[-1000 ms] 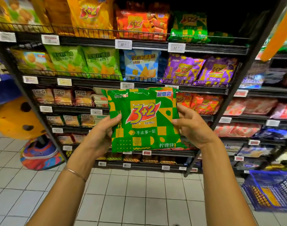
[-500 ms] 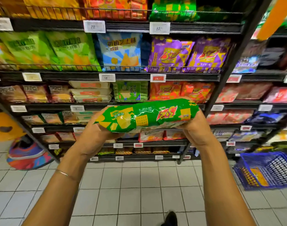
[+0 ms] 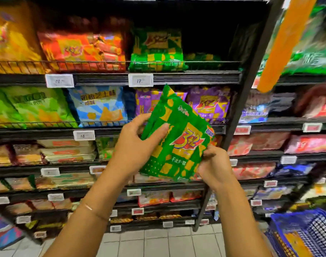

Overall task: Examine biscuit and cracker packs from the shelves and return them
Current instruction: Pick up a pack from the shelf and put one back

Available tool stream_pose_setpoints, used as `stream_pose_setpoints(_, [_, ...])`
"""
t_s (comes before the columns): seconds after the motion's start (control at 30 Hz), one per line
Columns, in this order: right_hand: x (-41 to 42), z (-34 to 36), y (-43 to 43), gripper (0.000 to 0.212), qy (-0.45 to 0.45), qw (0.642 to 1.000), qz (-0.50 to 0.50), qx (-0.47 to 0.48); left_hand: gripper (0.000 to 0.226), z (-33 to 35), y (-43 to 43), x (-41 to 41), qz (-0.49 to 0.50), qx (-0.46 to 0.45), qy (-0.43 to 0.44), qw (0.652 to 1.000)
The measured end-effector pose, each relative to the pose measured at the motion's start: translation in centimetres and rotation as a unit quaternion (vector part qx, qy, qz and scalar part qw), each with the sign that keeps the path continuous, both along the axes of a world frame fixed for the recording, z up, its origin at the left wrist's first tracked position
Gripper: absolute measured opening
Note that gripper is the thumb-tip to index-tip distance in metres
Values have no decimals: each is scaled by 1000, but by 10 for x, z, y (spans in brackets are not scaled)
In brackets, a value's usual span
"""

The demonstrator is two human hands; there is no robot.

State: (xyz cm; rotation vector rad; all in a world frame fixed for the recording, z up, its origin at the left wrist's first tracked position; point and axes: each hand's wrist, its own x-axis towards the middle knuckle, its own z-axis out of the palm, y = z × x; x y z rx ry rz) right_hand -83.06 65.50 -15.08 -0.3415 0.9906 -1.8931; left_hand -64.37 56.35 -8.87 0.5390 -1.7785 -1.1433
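Note:
I hold a green and yellow cracker pack [image 3: 179,138] with a red "3+2" logo in front of the shelves, tilted with its top corner pointing up and left. My left hand [image 3: 138,145] grips its left edge, thumb on the front and fingers behind. My right hand [image 3: 214,166] pinches the pack's lower right corner. A matching green pack [image 3: 156,51] stands upright on the upper shelf behind a wire rail, with a dark gap to its right.
Black shelves [image 3: 177,79] carry orange, purple, blue and light green snack bags with white price tags on the edges. A black upright post [image 3: 238,112] divides the shelf bays. A blue basket [image 3: 303,234] sits on the tiled floor at lower right.
The pack has turned from lying flat and edge-on to upright and tilted, front facing me, and it is higher against the shelves. My view has moved up and closer.

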Motion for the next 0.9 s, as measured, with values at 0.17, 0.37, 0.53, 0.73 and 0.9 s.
stream_pose_setpoints(0.17, [-57,36,-16,46,55,998,-17,-11,11,33,-19,-61,22,-10,-10,1000])
stream_pose_setpoints(0.37, [-117,117,-47,31,209,975,-75,-17,41,83,-68,-118,22,103,25,994])
stream_pose_setpoints(0.53, [-164,186,-83,24,392,913,-102,47,41,131,-118,-160,75,65,27,995])
stream_pose_setpoints(0.73, [-215,242,-130,23,500,847,-151,95,47,176,-173,-211,127,-11,-51,991])
stream_pose_setpoints(0.9, [-253,261,-165,7,468,837,-259,114,30,195,-195,-258,141,-35,-59,988])
